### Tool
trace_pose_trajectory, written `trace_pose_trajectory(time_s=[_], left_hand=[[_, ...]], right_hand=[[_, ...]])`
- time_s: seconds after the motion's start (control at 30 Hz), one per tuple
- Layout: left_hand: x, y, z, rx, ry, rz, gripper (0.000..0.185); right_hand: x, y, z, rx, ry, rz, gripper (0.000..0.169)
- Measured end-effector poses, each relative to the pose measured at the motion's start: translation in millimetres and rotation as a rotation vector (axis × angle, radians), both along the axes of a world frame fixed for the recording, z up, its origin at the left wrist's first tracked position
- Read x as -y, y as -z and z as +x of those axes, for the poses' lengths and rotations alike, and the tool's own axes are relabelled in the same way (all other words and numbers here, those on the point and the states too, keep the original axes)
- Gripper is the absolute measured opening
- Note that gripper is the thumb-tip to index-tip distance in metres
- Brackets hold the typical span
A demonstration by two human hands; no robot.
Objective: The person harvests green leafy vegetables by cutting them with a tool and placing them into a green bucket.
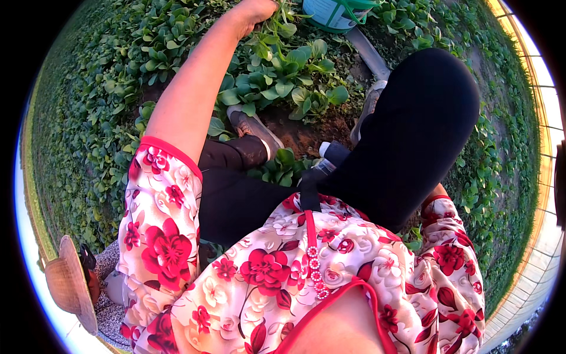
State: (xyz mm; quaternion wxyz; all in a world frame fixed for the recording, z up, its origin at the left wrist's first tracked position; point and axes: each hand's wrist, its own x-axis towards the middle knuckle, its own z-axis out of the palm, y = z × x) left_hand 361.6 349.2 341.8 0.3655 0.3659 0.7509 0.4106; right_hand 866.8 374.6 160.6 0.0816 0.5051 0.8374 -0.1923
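My left arm reaches forward to the upper edge of the view. There my left hand (258, 9) is closed around pulled leafy weeds (275, 33), whose stems and leaves hang below the fist. Beneath them grow broad-leaved green plants (283, 79), rooted in brown soil. My right hand (437, 191) is almost wholly behind my raised right leg; only a bit near the wrist shows, so its fingers are hidden. A white bucket with a green rim and handle (338, 15) stands ahead of me, cut by the upper edge.
A grey strip-like object (367, 53) lies between the bucket and my right shoe (373, 101). My left shoe (254, 128) rests on soil (305, 137) among plants. A person in a straw hat (68, 283) is close at my left. Dense crop rows (97, 110) spread leftward.
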Motion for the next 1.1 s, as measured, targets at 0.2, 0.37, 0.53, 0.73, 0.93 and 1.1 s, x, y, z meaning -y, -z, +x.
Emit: trace_pose_trajectory(time_s=[0.2, 0.37, 0.53, 0.73, 0.93, 1.1], left_hand=[[-34, 60, 39, -0.067, 0.284, 0.023, 0.03], [-72, 126, 71, 0.063, 0.35, -0.133, 0.029], [-43, 154, 142, -0.251, 0.548, -0.364, 0.031], [-23, 206, 160, -0.316, 0.552, -0.522, 0.026], [8, 253, 159, -0.36, 0.391, -0.419, 0.029], [24, 267, 137, -0.257, 0.308, -0.58, 0.038]], right_hand=[[-6, -14, 3, -0.039, 0.092, -0.062, 0.032], [-22, -46, -13, -0.148, 0.153, -0.133, 0.032], [-6, -68, 3, -0.212, 0.28, -0.284, 0.032], [-10, -88, -19, -0.27, 0.354, -0.455, 0.033], [22, -66, -58, -0.118, 0.306, -0.45, 0.038], [38, -48, -59, -0.024, 0.243, -0.38, 0.041]])
